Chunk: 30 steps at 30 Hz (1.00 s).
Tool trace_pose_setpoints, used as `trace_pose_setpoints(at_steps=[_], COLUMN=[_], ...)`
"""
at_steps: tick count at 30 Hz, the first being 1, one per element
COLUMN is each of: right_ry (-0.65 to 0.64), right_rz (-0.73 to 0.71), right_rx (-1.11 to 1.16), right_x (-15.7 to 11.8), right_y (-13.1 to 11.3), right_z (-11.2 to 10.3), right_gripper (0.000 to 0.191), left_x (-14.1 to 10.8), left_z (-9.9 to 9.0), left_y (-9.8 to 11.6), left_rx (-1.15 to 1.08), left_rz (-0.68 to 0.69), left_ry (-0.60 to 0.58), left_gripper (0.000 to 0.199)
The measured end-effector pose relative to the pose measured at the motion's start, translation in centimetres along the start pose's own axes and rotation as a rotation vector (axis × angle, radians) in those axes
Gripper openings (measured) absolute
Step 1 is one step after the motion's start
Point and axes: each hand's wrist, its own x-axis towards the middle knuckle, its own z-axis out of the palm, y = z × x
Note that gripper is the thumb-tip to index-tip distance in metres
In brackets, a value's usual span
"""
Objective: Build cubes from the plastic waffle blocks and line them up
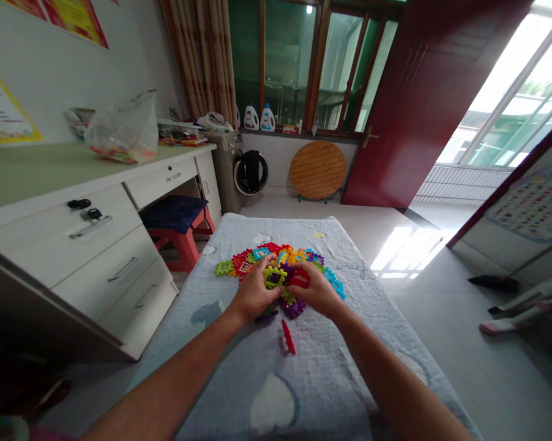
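My left hand [257,286] is closed on a yellow-green square building piece [275,277] with notched edges and an open middle. Against its right side, my right hand [317,288] grips a red building piece [300,279], partly covered by the fingers. Dark purple shows between the two pieces; whether they are joined, I cannot tell. Behind and beneath the hands lies a pile of colourful interlocking pieces [243,264] in red, orange, blue, green and purple. A purple piece [294,308] rests just below my right hand. Nearer me, a single red piece [288,337] stands apart on the cloth.
A grey-blue patterned cloth [239,380] covers the table. To the left are a white desk [111,245] with a plastic bag [124,131] and a red stool [184,242]. A washing machine [225,165] and round wooden tabletop [318,169] stand at the back.
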Motion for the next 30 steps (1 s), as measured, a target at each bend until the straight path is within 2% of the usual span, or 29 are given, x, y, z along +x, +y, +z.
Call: trace_pose_setpoints(at_steps=[5, 7, 9, 12, 14, 16, 19, 22, 25, 30], right_ry=[0.095, 0.057, -0.039, -0.158, -0.173, -0.163, -0.136, -0.095, -0.078, -0.053], right_rz=[-0.034, -0.02, 0.017, 0.067, 0.083, 0.088, 0.048, -0.016, -0.044, -0.106], right_rx=[-0.165, -0.26, -0.367, -0.514, -0.561, -0.566, -0.514, -0.449, -0.413, -0.36], right_x=[1.4, 0.9, 0.1, -0.8, -1.0, -0.9, -0.5, -0.1, 0.0, 0.2], right_y=[1.3, 1.9, 2.5, 3.0, 3.1, 3.2, 3.2, 3.3, 3.2, 3.2], right_z=[-1.9, -2.6, -2.8, -2.2, -1.5, -0.9, -0.1, 0.4, 0.8, 1.2], right_gripper=[0.049, 0.059, 0.08, 0.117, 0.127, 0.128, 0.121, 0.109, 0.102, 0.092], left_x=[2.8, 3.6, 4.2, 5.0, 5.4, 5.8, 6.3, 7.0, 7.8, 9.4], left_z=[-1.5, -2.5, -3.5, -4.5, -4.6, -4.5, -3.9, -3.3, -2.8, -2.2], left_y=[-2.7, -4.4, -6.0, -7.9, -8.6, -9.0, -9.0, -8.9, -9.0, -8.5], left_rx=[0.1, 0.225, 0.392, 0.551, 0.567, 0.555, 0.478, 0.254, 0.031, -0.105], left_rz=[-0.057, -0.066, -0.083, -0.229, -0.339, -0.391, -0.384, -0.391, -0.458, -0.564], left_ry=[0.052, 0.066, 0.079, -0.02, -0.126, -0.182, -0.186, -0.205, -0.237, -0.309], left_gripper=[0.072, 0.074, 0.071, 0.07, 0.071, 0.069, 0.067, 0.068, 0.069, 0.047])
